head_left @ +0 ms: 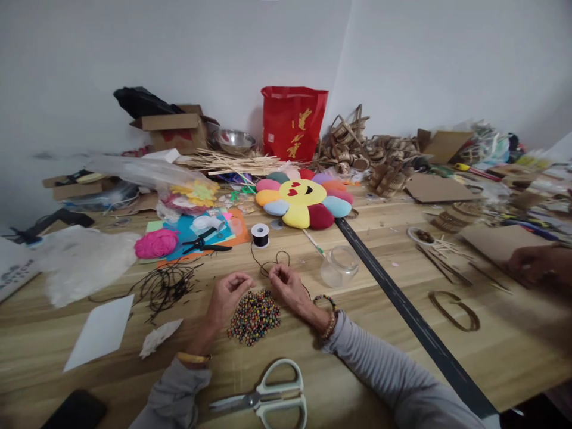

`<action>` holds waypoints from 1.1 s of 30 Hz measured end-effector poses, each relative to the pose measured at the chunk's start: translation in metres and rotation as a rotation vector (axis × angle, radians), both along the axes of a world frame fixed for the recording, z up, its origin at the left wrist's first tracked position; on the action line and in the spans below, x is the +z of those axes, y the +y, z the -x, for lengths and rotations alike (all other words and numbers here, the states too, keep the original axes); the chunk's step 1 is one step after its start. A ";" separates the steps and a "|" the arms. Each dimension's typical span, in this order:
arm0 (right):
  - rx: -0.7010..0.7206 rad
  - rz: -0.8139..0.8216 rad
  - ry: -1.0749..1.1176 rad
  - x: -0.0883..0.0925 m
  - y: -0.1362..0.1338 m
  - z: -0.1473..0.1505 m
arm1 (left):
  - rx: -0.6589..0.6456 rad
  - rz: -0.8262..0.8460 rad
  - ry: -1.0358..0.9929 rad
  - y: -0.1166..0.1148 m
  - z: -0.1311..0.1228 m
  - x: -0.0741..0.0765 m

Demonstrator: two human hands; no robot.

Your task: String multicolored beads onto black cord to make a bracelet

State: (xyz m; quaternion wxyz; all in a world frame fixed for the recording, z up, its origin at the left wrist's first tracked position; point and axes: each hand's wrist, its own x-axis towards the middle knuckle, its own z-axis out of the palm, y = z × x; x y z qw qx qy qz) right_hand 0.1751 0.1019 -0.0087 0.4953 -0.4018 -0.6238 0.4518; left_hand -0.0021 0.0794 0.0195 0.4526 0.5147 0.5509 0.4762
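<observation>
A heap of small multicoloured beads [254, 319] lies on the wooden table between my hands. My left hand [227, 298] is at the heap's upper left, thumb and fingertips pinched together; what they hold is too small to make out. At the upper right of the heap, my right hand [288, 289] pinches black cord. The cord [281, 255] loops from a white-flanged spool [260, 235] toward these fingertips, and more of it shows beyond the hand. Beside my right wrist curves a short strung row of beads [325, 300]. White-handled scissors [272, 396] lie in front of me.
A glass jar [339, 267] stands right of my hands, near a flower-shaped cushion [306, 196]. Tangled dark cord [167, 289], white paper [100, 330] and pink yarn [156, 243] lie left. A black strip [402, 304] crosses the table; another person's hand [540, 265] is far right.
</observation>
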 end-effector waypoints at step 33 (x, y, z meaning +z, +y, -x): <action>0.156 -0.689 -0.502 0.007 -0.023 -0.001 | -0.005 0.163 -0.407 -0.030 0.001 -0.026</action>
